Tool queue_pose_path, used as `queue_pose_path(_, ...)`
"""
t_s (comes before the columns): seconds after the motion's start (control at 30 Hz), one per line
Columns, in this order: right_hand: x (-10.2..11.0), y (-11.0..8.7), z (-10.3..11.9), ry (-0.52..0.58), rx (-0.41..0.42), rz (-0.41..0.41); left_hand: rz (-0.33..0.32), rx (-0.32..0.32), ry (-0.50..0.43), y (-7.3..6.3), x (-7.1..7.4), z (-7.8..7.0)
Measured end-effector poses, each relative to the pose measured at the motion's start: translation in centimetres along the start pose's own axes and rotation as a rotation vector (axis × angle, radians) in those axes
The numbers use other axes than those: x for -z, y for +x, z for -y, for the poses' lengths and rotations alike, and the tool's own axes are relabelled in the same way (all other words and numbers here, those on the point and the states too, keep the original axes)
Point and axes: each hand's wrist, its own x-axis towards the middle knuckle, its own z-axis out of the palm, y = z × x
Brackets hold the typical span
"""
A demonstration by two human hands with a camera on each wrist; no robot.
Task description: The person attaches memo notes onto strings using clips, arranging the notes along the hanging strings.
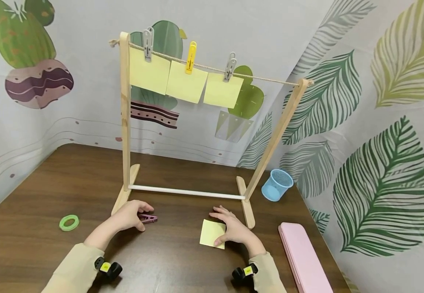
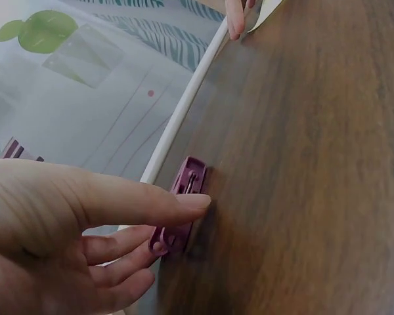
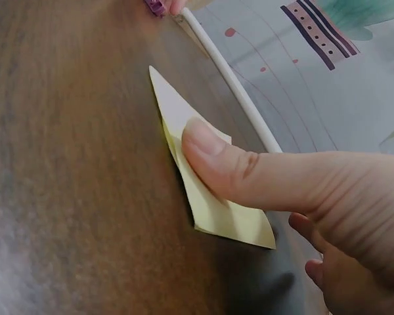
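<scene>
My left hand (image 1: 129, 215) is low over the table at the left, with a purple clothespin (image 2: 188, 177) between thumb and fingers. The thumb lies across the near side of the clothespin and the fingers are behind it. At the right, my right hand (image 1: 235, 230) holds a yellow sticky note (image 3: 233, 220) by its edge. Its thumb presses on the note's face, and the other fingers are partly hidden behind. The note is tilted, one corner pointing away, close over the table. Three yellow notes hang on a rope, the middle one (image 1: 186, 83) under a yellow clothespin (image 1: 191, 57).
A wooden frame (image 1: 125, 114) with a white bottom rod (image 1: 186, 191) stands behind both hands. Grey clothespins (image 1: 230, 67) grip the outer notes. A green tape ring (image 1: 68, 223) lies at left; a blue mesh cup (image 1: 277, 185) and a pink case (image 1: 305, 258) are at right.
</scene>
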Motion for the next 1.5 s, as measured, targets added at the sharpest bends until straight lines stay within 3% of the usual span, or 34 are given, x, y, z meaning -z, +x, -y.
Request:
queue_pose_path(0.07,-0.1,0.0,-0.1,-0.005,0.015,-0.005,0.0,0.005,0.009,-0.2,0.1,0.1)
queue_pose_path(0.3,-0.3,0.3,0.0,0.031,-0.096,0.014,-0.037,0.008,0.021,-0.5,-0.2,0.4)
queue_pose_path(0.47,-0.4,0.3,0.3,0.028,-0.127,0.008,-0.031,0.013,0.008,-0.6,0.1,0.3)
queue_pose_path(0.8,0.0,0.9,0.3,0.0,-0.078,0.081,-0.018,0.034,0.019,-0.7,0.2,0.6)
queue_pose_path(0.97,0.0,1.0,0.4,0.022,-0.096,0.108,-0.01,0.035,0.018,-0.6,0.2,0.8)
queue_pose_path(1.5,-0.2,0.7,0.3,0.094,-0.089,0.06,-0.024,0.026,-0.011,-0.9,0.2,0.8)
